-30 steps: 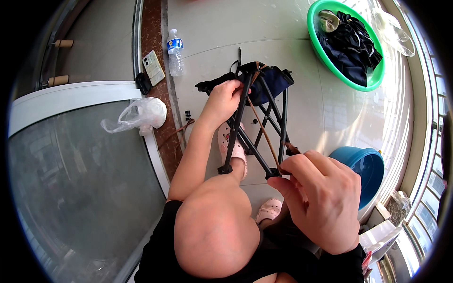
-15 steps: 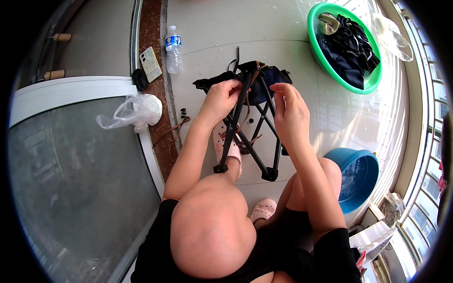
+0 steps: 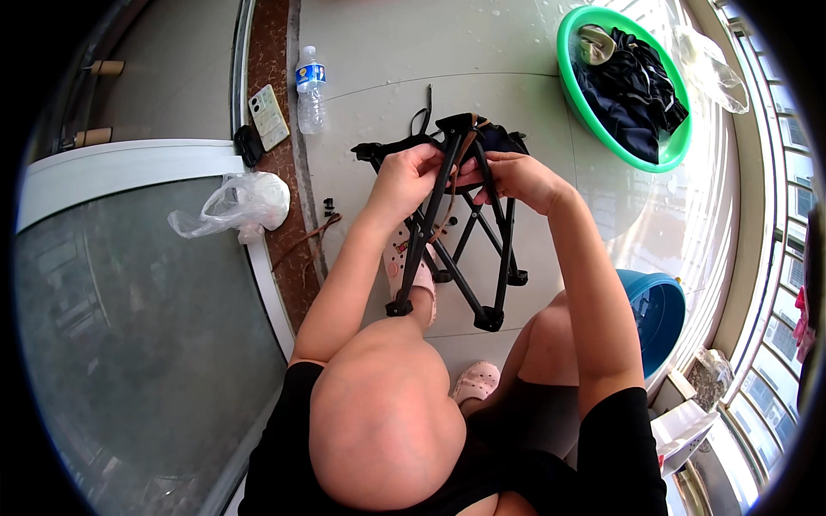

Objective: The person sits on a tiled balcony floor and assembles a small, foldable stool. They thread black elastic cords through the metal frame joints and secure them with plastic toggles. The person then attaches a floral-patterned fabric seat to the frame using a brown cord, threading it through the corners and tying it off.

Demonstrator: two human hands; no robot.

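A black folding stool point(image 3: 462, 284) with crossed tube legs and a dark fabric seat stands in front of me. A brown cord point(image 3: 454, 193) hangs from its near top corner between the legs. My left hand point(image 3: 404, 185) is closed in a pinch at the left of that corner, just under the seat. From the right, my right hand point(image 3: 529, 182) reaches in past a leg, its fingers bent and near the left fingertips. What either hand pinches is hidden behind the legs and fingers. My pink clog point(image 3: 404, 267) is beside the stool's left leg.
A green basin point(image 3: 570, 86) of dark clothes is at the far right, a blue basin point(image 3: 661, 327) nearer. On the left are a plastic bottle point(image 3: 311, 95), phone point(image 3: 269, 118), clear bag point(image 3: 237, 205), small black parts point(image 3: 329, 206) and a brown strip point(image 3: 314, 234) along the door sill.
My right hand has moved inward and left, from beside the stool's corner to in among its legs near my left hand. The left hand stays almost in place.
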